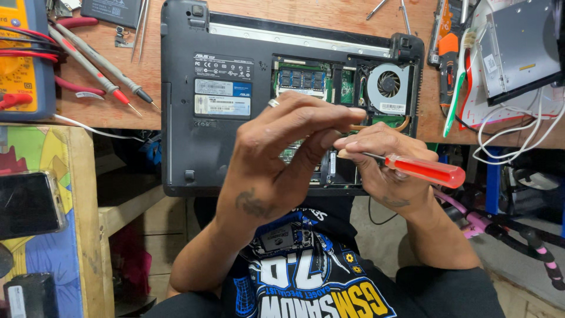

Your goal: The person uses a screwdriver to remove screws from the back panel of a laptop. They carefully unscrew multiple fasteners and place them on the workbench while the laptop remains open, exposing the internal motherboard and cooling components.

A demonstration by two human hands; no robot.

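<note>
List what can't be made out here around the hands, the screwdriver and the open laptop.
- Head view: the tip of the red-handled screwdriver is hidden behind the right hand and left hand.
- Whatever the left fingertips pinch is too small to tell.
- The lower part of the laptop bay is covered by both hands.
- The yellow multimeter is cut off by the left edge.
- The laptop's labels are too small to read.

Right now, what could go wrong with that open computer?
The laptop overhangs the wooden bench edge, so pushing on it might tip it. The red-handled screwdriver in the right hand could slip onto the bare circuit boards. Anything tiny pinched in the left hand could drop.
</note>
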